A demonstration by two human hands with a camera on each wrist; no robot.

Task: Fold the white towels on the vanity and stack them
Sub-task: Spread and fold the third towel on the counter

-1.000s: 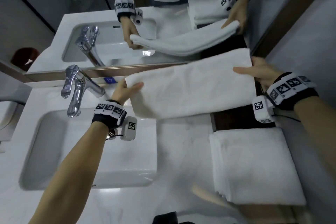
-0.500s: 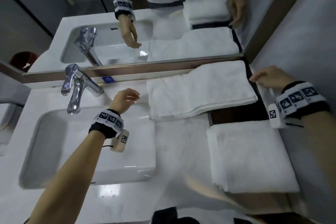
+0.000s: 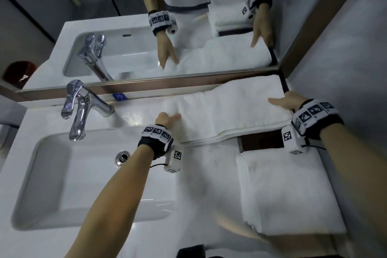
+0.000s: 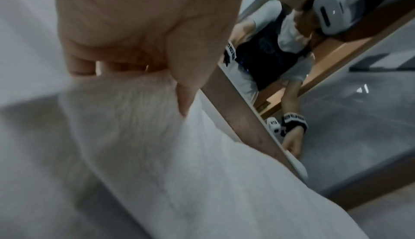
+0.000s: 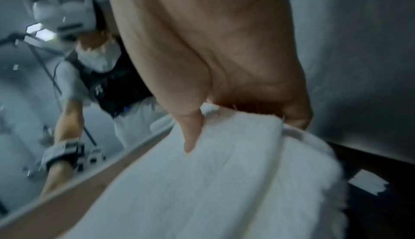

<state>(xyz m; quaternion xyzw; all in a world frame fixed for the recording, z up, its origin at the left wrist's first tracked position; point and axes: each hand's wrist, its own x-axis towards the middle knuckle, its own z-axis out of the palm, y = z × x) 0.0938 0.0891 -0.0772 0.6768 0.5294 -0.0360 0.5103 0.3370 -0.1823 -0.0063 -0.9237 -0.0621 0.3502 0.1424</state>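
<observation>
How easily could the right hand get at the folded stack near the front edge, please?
Probably easily: the folded stack lies uncovered just below the right hand, nothing between them. But that hand now grips the long towel, so it must let go first.

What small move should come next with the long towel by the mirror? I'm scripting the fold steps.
Probably bring the left hand across toward the right hand, folding the long towel in half: each hand grips one end, and it is still longer than the folded stack.

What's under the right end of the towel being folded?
The towel bridges white vanity top and a dark recessed surface, visible only along its near edge. Fingers of the right hand curl underneath; the rest is covered.
</observation>
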